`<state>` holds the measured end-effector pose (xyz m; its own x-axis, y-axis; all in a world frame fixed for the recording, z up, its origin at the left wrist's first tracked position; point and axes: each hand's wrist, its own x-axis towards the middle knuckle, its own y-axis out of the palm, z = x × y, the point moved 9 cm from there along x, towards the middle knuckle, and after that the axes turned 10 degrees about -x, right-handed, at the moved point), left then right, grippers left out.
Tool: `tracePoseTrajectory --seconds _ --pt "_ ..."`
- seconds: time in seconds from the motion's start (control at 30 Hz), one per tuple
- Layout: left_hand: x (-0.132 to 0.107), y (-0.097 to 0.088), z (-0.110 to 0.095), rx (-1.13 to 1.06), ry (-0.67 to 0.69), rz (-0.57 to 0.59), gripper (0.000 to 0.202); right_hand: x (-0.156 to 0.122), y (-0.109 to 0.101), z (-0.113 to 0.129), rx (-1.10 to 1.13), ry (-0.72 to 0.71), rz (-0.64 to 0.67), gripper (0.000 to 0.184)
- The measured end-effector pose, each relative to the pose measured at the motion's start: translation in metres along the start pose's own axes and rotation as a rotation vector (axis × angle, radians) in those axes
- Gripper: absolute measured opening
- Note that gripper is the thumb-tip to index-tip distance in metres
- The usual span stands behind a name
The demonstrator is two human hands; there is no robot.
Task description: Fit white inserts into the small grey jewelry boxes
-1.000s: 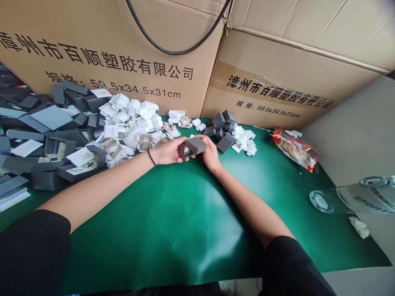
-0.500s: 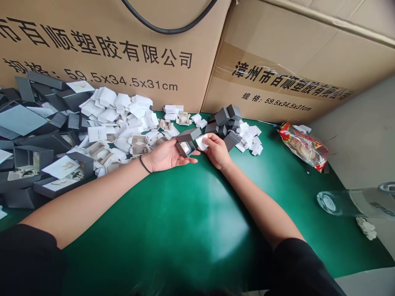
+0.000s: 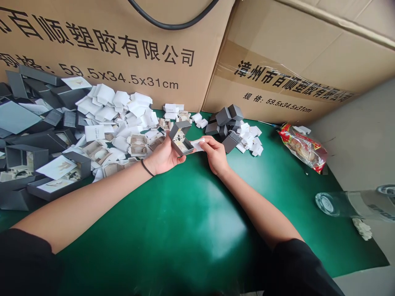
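Observation:
My left hand (image 3: 163, 157) is closed around a small dark grey hinged box (image 3: 181, 142), its lid raised and its inside turned up toward me. Between the thumb and fingers of my right hand (image 3: 215, 154) is a small white card insert (image 3: 198, 144), held at the box's right edge. Whether the insert touches the box I cannot tell. Just behind my right hand lies a pile of small dark boxes (image 3: 224, 119), with folded white card pieces (image 3: 250, 137) beside it. Left of my hands spreads a heap of white card inserts (image 3: 119, 109).
Larger dark boxes (image 3: 37, 142) are heaped at the far left. Two big cardboard cartons (image 3: 135, 24) stand along the back of the green table (image 3: 173, 230). At the right are a red food packet (image 3: 304, 148), a clear glass cup (image 3: 342, 204) lying sideways and a crumpled tissue (image 3: 362, 229).
The box in my left hand has tilted so that its inside faces me with the lid wider apart. My right hand has shifted slightly, and more of the white insert shows.

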<state>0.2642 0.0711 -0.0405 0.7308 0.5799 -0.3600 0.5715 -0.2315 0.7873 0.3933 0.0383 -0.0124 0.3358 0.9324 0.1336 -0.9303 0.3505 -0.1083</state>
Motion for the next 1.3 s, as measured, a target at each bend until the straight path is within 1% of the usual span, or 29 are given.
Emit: tracePoseTrajectory --seconds 0.07,0.13,0.2,0.23,0.3,0.4,0.47,0.57,0.67,0.8,0.93,1.07,1.2,1.3 --pt "-0.001 0.001 -0.002 0.016 0.018 0.005 0.054 0.000 -0.004 -0.001 0.017 0.008 -0.041 0.016" --pt "-0.003 0.005 -0.003 0.023 0.013 0.031 0.063 0.001 -0.007 -0.008 0.047 0.055 -0.074 0.018" --pt "-0.005 0.009 -0.004 0.029 0.004 0.058 0.068 0.001 -0.009 -0.016 0.070 0.113 -0.097 0.022" --pt "-0.005 0.011 -0.004 0.037 -0.002 0.070 0.067 0.001 -0.009 -0.020 0.076 0.135 -0.102 0.024" --pt "-0.006 0.015 -0.001 0.060 -0.028 0.105 0.057 0.000 -0.007 -0.023 0.079 0.154 -0.102 0.026" --pt "-0.006 0.018 0.003 0.078 -0.051 0.152 0.043 -0.002 -0.002 -0.020 0.081 0.142 -0.082 0.026" --pt "-0.005 0.015 0.003 0.069 -0.023 0.132 0.040 -0.004 0.002 -0.015 0.087 0.122 -0.056 0.025" --pt "-0.003 0.007 -0.001 0.047 0.039 0.055 0.035 -0.008 0.005 -0.010 0.122 0.118 -0.051 0.024" --pt "-0.003 0.005 -0.003 0.043 0.067 0.016 0.035 -0.011 0.007 -0.010 0.209 0.150 -0.052 0.024" --pt "-0.003 0.006 -0.003 0.072 0.051 0.015 0.036 -0.011 0.015 -0.016 0.288 0.216 0.020 0.026" --pt "-0.002 0.005 -0.001 0.080 0.046 0.023 0.038 -0.010 0.017 -0.022 0.307 0.263 0.030 0.028" --pt "0.000 0.004 0.001 0.116 0.053 0.044 0.039 -0.011 0.016 -0.016 0.241 0.207 0.006 0.024" --pt "0.000 0.002 0.001 0.140 0.080 0.026 0.033 -0.014 0.018 -0.011 0.125 0.198 0.007 0.025" --pt "0.000 0.001 0.001 0.127 0.096 0.018 0.029 -0.016 0.018 -0.007 0.094 0.186 0.005 0.024"
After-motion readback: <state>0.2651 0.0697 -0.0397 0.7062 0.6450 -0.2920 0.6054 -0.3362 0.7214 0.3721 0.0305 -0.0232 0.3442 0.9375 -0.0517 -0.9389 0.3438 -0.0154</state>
